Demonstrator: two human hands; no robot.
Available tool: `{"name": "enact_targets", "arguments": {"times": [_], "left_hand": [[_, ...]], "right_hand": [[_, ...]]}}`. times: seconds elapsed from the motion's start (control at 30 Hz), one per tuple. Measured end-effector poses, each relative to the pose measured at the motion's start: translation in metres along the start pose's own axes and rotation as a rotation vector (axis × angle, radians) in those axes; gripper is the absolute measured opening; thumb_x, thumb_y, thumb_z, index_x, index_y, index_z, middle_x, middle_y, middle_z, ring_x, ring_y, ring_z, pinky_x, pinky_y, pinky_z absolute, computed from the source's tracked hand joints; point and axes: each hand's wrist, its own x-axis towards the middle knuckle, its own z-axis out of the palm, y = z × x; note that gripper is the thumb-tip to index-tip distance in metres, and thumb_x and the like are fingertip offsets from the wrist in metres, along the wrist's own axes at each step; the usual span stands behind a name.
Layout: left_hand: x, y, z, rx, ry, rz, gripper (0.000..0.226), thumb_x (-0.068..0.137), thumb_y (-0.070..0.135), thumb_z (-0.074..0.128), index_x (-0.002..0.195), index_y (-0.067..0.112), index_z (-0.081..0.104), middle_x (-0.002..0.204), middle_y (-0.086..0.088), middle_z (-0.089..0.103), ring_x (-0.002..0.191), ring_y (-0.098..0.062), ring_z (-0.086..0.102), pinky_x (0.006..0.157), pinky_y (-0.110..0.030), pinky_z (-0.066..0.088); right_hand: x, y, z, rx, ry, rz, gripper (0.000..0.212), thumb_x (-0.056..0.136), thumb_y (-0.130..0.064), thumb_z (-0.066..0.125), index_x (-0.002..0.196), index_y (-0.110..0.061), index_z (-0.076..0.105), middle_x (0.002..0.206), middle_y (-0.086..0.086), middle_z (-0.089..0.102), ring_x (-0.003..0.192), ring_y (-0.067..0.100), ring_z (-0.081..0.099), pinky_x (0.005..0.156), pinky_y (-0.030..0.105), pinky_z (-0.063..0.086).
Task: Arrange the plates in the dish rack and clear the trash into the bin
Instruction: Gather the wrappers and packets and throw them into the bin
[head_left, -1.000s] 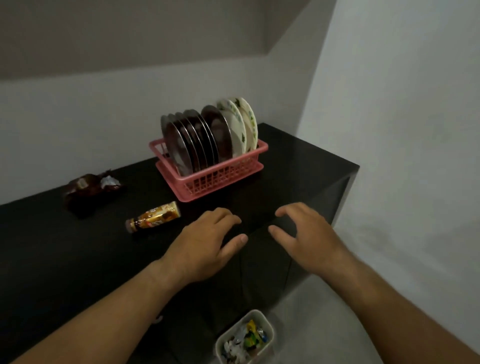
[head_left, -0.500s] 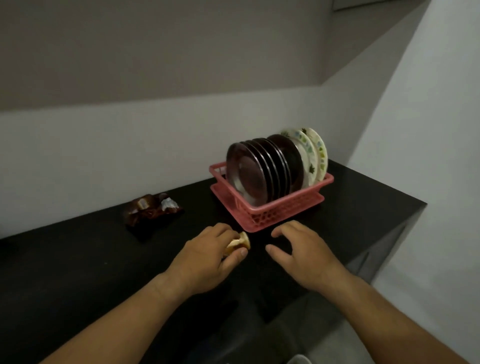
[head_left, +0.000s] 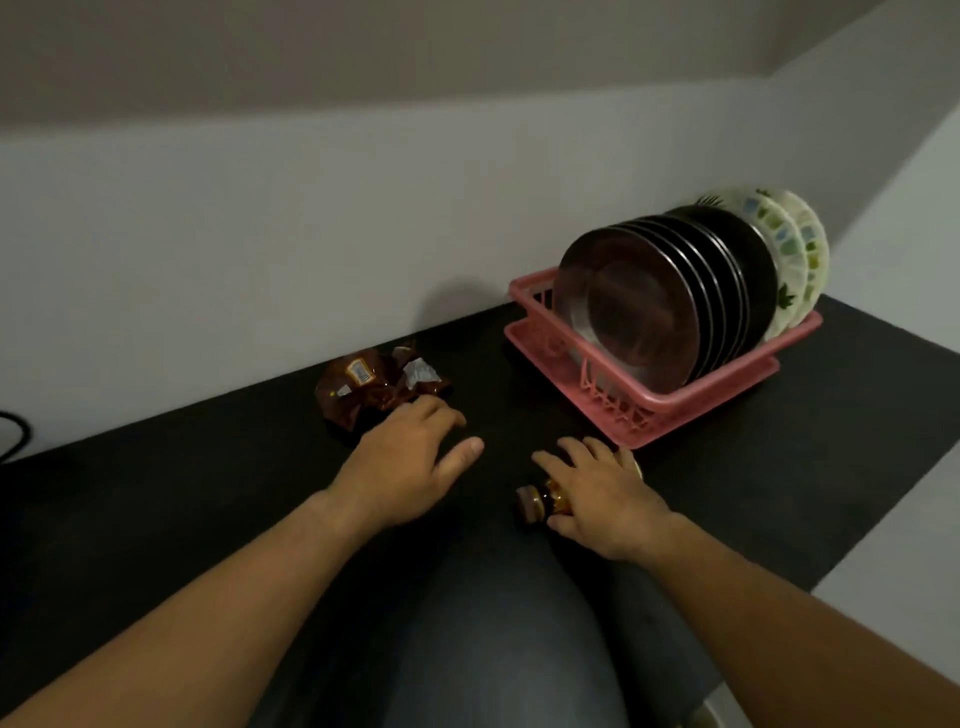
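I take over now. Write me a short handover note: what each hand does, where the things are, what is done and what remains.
Left hand: open, fingers at the edge of the brown wrapper, not gripping.
Right hand: fingers curled over the small bottle lying on the counter.
Done: plates stand in the pink rack.
To do: wrapper and bottle into the bin, which is out of view.

Both bare arms reach forward; the left hand (head_left: 410, 462) lies palm down, fingers loose, the right hand (head_left: 605, 493) curls over a bottle (head_left: 535, 503)
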Motion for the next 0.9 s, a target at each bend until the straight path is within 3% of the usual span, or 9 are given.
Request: {"name": "enact_targets", "arguments": {"times": [0.1,0.23,0.43,0.57,0.77,0.9], "left_hand": [[0.03,-0.03,-0.009,0.072,0.076,-0.059,0.045,0.095,0.055,0.043,0.126,0.025,0.054,0.129,0.001,0.05,0.113,-0.014,0.05,0.095,-0.034,0.046],[0.078,-0.064,-0.012,0.101,0.073,-0.179,0.049,0.094,0.058,0.041,0.126,0.023,0.054,0.131,-0.004,0.048,0.113,-0.024,0.049,0.092,-0.041,0.046],[0.141,-0.12,0.006,0.116,-0.132,-0.441,0.084,0.084,0.08,0.026,0.151,0.029,0.021,0.156,-0.01,0.02,0.139,-0.041,0.02,0.109,-0.063,0.027],[0.157,-0.148,0.036,0.035,-0.283,-0.539,0.106,0.059,0.098,0.004,0.15,0.045,0.007,0.161,-0.012,0.006,0.145,-0.044,0.004,0.112,-0.068,0.009],[0.127,-0.118,0.05,-0.04,-0.274,-0.564,0.083,0.077,0.088,0.024,0.148,0.05,0.006,0.161,-0.009,0.005,0.144,-0.044,0.006,0.106,-0.075,0.012],[0.097,-0.078,0.06,0.01,-0.235,-0.512,0.072,0.086,0.067,0.047,0.148,0.045,0.016,0.155,-0.008,0.02,0.141,-0.036,0.021,0.105,-0.074,0.015]], "right_hand": [[0.015,0.0,0.013,-0.059,0.0,0.008,0.059,0.095,-0.052,0.05,0.147,-0.034,0.029,0.142,0.004,0.044,0.127,0.028,0.043,0.11,0.052,0.03],[0.023,0.004,0.01,0.019,-0.013,0.02,0.058,0.095,-0.056,0.048,0.146,-0.033,0.031,0.133,0.004,0.048,0.117,0.025,0.049,0.1,0.044,0.039],[0.03,0.004,-0.007,0.219,0.036,0.053,0.059,0.09,-0.064,0.051,0.14,-0.04,0.032,0.12,-0.003,0.052,0.102,0.018,0.054,0.086,0.037,0.047],[0.03,0.007,-0.016,0.29,0.067,0.087,0.054,0.088,-0.068,0.049,0.133,-0.04,0.037,0.114,-0.007,0.054,0.096,0.014,0.056,0.086,0.037,0.05],[0.016,0.01,-0.021,0.307,0.087,0.108,0.053,0.087,-0.069,0.049,0.131,-0.042,0.039,0.112,-0.01,0.053,0.096,0.011,0.055,0.085,0.034,0.05],[-0.002,0.013,-0.026,0.358,0.121,0.133,0.049,0.085,-0.07,0.05,0.126,-0.045,0.042,0.111,-0.011,0.054,0.097,0.011,0.056,0.088,0.037,0.051]]}}
